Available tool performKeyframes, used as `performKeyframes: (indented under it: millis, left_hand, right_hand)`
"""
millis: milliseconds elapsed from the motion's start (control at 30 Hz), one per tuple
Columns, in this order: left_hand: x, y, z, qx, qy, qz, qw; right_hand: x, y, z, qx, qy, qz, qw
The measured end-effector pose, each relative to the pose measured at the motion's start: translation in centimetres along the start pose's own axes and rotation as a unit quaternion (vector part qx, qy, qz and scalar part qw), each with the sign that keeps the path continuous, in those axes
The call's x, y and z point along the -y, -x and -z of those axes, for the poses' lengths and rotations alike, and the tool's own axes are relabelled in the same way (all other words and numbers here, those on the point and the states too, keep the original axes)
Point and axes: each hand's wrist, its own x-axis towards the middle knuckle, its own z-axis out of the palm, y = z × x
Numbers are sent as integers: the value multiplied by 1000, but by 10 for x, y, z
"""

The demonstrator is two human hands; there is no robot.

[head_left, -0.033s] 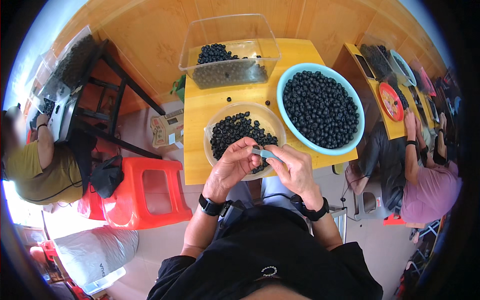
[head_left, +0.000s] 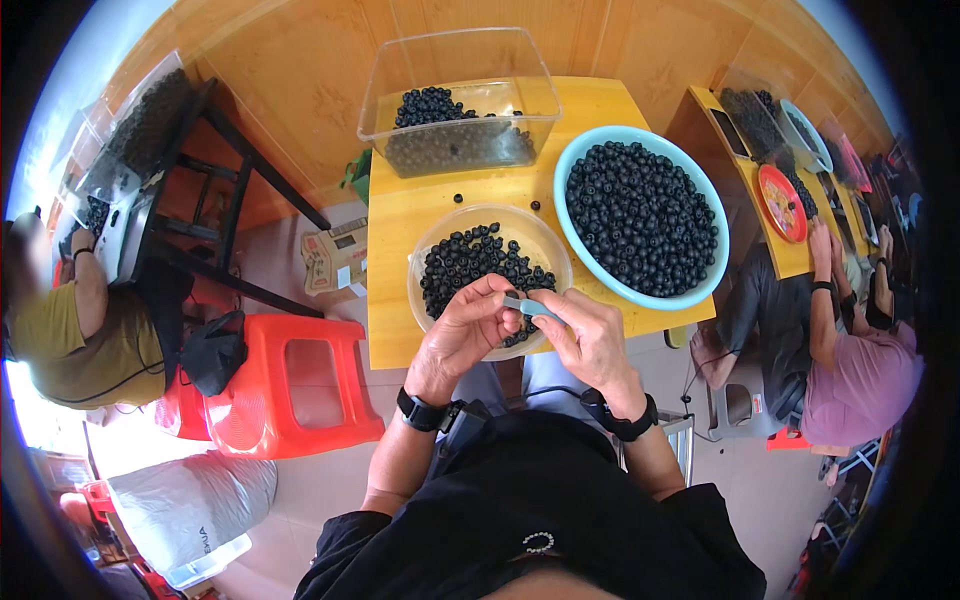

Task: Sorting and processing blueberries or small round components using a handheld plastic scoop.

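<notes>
Tool (head_left: 538, 309) in right hand (head_left: 592, 336), left hand (head_left: 466, 320) beside it, beads (head_left: 458, 262) below

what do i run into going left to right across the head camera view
Olive shirt → red stool → person's left hand → person's right hand → round red tray → pink shirt

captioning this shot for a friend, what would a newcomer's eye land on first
Probably the pale blue basin heaped with black beads, at the right of the yellow table. Next might come the bright red stool, left of the table. In the middle, the left hand is close to the right hand, which holds a small grey-blue tool.
</notes>
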Motion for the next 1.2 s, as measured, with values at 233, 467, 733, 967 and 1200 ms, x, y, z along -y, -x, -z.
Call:
performKeyframes:
  millis: [233, 467, 733, 967, 1200]
  left_hand:
    - [-8, 20, -13, 56, 0, 20, 998]
    - [-5, 13, -4, 0, 27, 0, 1000]
    - [0, 16, 0, -20, -86, -23, 996]
    - [-2, 17, -11, -85, -207, -11, 975]
    - [-9, 30, 19, -193, -289, -91, 933]
  right_hand:
    - [-32, -3, 1, -120, 14, -66, 991]
    - [3, -4, 3, -16, -163, -137, 977]
    - [13, -14, -8, 56, -211, -83, 972]
    - [-18, -8, 10, -78, -144, -167, 972]
    - [-111, -10, 77, -231, 103, -242, 937]
